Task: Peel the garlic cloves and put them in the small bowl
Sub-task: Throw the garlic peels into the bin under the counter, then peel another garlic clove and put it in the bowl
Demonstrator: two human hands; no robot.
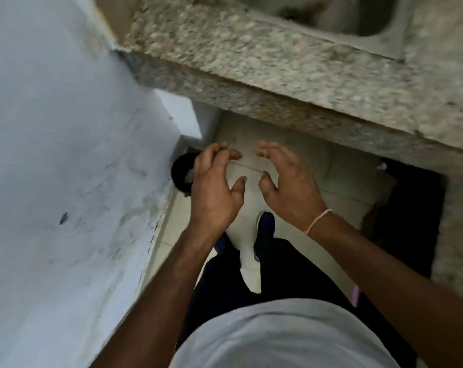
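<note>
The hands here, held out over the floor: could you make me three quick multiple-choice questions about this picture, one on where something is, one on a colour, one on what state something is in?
1. Where is the sink?
A. On the floor
B. Set in the stone counter, at the top of the picture
C. Against the white wall

2. What colour is the thread on the right hand's wrist?
A. Pink
B. Green
C. Black

3. What are the left hand and the right hand doing?
A. Peeling garlic
B. Holding a bowl
C. Held apart, fingers loosely curved, holding nothing

Answers: B, the steel basin sits sunk in the speckled stone; A, a pale pink band crosses the wrist; C, only bare floor shows between the hands.
</note>
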